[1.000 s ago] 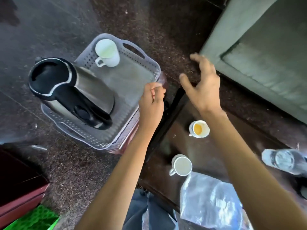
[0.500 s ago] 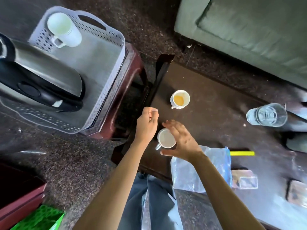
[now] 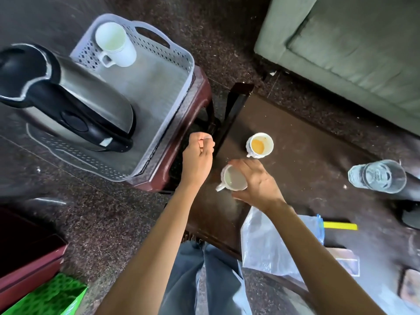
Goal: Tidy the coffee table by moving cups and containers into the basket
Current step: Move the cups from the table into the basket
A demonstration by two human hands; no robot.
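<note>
The green sofa fills the upper right corner, cut off by the top and right edges. Below it the dark surface runs off to the right, its near corner hidden under my right arm. To the left, the grey basket sits on a reddish stool; its near left side blurs away behind the steel kettle standing inside it, and the kettle's left side is cut off by the edge. A white mug stands in the basket's far corner.

A clear plastic bag lies on the surface, partly under my forearm. A glass stands well to the right.

My right hand covers the white cup from above, fingers wrapped round its rim; the cup's far side is hidden, its handle sticking out left. I cannot tell whether it is off the surface. Just beyond stands another cup with orange liquid.

My left hand hangs between stool and surface, fingers curled into a loose fist holding nothing I can see.
</note>
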